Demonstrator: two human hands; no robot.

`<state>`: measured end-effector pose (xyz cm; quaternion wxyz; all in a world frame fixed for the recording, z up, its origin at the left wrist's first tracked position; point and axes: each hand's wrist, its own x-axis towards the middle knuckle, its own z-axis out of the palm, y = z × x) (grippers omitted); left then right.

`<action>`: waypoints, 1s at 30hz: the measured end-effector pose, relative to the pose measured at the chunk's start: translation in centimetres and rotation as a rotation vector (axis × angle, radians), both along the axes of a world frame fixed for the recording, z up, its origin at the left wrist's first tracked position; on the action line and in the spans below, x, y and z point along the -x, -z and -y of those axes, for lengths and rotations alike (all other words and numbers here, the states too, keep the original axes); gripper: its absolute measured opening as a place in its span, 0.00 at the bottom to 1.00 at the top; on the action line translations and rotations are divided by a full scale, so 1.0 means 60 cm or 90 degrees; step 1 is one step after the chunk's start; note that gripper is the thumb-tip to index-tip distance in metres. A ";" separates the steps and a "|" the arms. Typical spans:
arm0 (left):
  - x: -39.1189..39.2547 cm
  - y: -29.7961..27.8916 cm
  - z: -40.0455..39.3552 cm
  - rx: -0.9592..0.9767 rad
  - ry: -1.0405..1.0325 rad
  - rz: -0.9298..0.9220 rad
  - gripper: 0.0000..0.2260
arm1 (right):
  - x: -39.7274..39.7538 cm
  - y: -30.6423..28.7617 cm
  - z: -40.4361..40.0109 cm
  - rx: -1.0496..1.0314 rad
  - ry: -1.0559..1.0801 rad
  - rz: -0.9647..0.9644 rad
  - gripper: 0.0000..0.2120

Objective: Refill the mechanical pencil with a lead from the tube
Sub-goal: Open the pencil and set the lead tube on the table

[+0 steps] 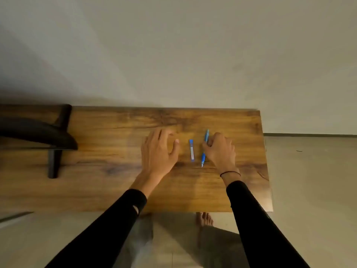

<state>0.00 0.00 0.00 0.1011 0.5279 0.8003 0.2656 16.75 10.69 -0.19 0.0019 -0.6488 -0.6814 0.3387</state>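
Left hand (159,151): fingers spread, empty, hovering beside the tube, likely to take it.
Lead tube (191,150): flat on the tabletop (108,144), between both hands.
Mechanical pencil (205,147): on the tabletop, tip toward the person.
Right hand (219,149): fingers curled onto the pencil's barrel, apparently gripping it.

A wooden table (108,171) with strong dark grain fills the middle of the frame, its far edge against a plain pale wall (173,45). At the left of the frame a black chair (38,132) overlaps the table's edge. Pale floor (309,180) shows at the right and along the bottom, where a bare foot (204,219) rests just below the table's near edge.
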 end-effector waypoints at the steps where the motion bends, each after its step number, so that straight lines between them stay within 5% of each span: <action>1: -0.008 0.015 0.004 -0.017 0.002 0.033 0.05 | -0.002 0.008 -0.003 -0.002 -0.005 -0.011 0.12; 6: -0.051 0.059 0.022 -0.033 0.041 0.155 0.04 | -0.023 0.020 -0.016 -0.020 0.065 -0.071 0.14; 12: -0.073 0.075 0.034 -0.078 0.070 0.161 0.05 | -0.042 0.046 0.003 -0.069 0.097 -0.117 0.10; 17: -0.057 0.062 -0.001 -0.131 0.011 0.369 0.05 | -0.045 0.056 0.038 -0.057 0.070 -0.265 0.05; 21: -0.036 0.053 -0.021 -0.053 0.054 0.522 0.04 | -0.034 0.044 0.074 -0.058 0.024 -0.390 0.06; 30: -0.057 0.030 -0.008 -0.098 0.043 0.486 0.05 | -0.032 -0.009 0.100 -0.032 -0.007 -0.499 0.03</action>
